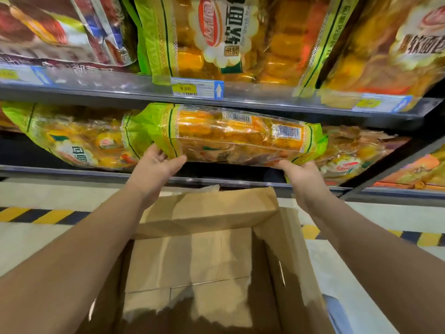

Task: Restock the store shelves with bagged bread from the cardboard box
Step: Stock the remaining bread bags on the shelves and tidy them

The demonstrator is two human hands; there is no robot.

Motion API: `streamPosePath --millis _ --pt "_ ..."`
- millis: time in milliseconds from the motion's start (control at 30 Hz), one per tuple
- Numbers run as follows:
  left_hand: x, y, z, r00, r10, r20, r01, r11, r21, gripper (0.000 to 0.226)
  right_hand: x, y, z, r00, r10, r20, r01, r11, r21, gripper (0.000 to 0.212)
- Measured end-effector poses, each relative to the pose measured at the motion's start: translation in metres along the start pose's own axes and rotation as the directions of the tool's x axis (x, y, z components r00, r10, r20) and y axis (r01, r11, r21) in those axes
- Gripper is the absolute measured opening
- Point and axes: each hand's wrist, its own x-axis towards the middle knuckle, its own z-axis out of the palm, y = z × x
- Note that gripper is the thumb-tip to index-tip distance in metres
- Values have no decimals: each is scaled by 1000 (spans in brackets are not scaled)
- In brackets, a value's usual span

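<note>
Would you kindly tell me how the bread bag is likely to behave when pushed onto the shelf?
The bread bag probably sags little, since it spans left hand to right hand nearly straight. Its glossy film looks slippery, so it should slide. The rolls showing inside likely squash if pressed.

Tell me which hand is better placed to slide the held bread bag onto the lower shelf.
Probably left. The left hand pinches the bread bag at its green end, palm toward the lower shelf; the right hand only holds a bottom corner from below.
</note>
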Motion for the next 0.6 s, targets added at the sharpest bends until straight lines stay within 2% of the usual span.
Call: streamPosePath --millis 67,133,167,200,267,333,467,533,600 --pt "12 -12 -1 999 -31 33 29 998 63 39 9 1 2 1000 17 20 -16 999 -50 31" --pt "22 -24 1 999 -28 43 23 992 124 27 24 9 2 997 25 75 -16 993 -118 48" --pt "25 -28 3 999 -35 39 29 990 142 27 24 7 3 995 11 96 6 984 -176 55" --pt "28 -31 3 999 -39 34 34 987 155 27 30 10 4 994 -3 112 27 976 -217 53" --pt "31 -34 1 998 -46 30 40 982 183 38 39 11 7 992 -46 117 75 962 -261 36" --pt "35 -30 -1 998 -44 43 34 976 215 44 44 6 12 986 -93 136 127 955 -268 30" --pt "37 -24 -4 996 -49 71 28 963 267 46 45 11 7 950 -143 277 254 871 -421 51" --pt "35 -23 -6 997 -35 74 11 952 307 48 43 15 0 936 -146 321 291 834 -469 54" --pt "33 -26 -6 999 7 38 -19 942 335 58 40 23 -1 928 -179 328 318 838 -443 51"
